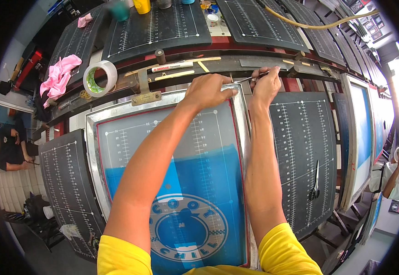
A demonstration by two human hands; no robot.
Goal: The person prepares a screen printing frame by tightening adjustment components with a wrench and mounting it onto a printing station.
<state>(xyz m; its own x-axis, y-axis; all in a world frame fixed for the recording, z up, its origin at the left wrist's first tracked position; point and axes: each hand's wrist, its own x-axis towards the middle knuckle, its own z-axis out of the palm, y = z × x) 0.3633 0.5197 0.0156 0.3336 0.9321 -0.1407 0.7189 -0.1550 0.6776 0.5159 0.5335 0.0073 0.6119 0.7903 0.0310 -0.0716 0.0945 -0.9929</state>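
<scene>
A silk-screen frame [91,137] with a silver metal rim lies before me. Its mesh is partly blue, with a round lettered stencil low down. My left hand [210,90] is closed over the frame's far edge near the right corner, thumb on the near side. Just right of that corner, my right hand [266,85] is closed, its fingers pinched around a thin metal rod [244,80] that points toward the left hand. Most of the rod is hidden by the fingers. A metal hinge bracket [146,98] meets the far rim on the left.
A tape roll [99,79], pink cloth [60,78] and marker [167,67] sit along the far rail. Black marked boards flank the frame; scissors [316,183] lie on the right board [295,137]. Another screen [348,183] stands farther right. People are at both sides.
</scene>
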